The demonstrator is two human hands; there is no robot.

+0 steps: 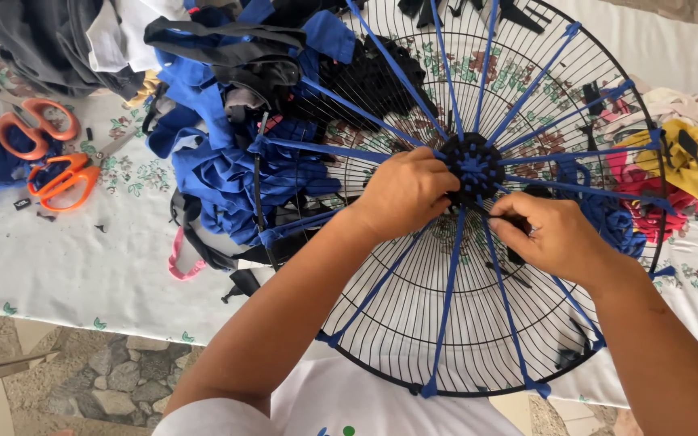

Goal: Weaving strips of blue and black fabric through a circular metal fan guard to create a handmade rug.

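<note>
A round black wire fan guard lies on the table in front of me. Blue fabric strips run like spokes from its rim to a woven black-and-blue hub at the centre. My left hand rests on the guard just left of the hub, fingers curled against the weaving. My right hand sits just right of and below the hub, pinching a dark strip at the weave's edge.
A pile of blue and black fabric scraps lies left of the guard. Orange-handled scissors rest on the floral tablecloth at far left. Yellow and red cloth pieces sit at the right. The table's near edge meets a stone floor.
</note>
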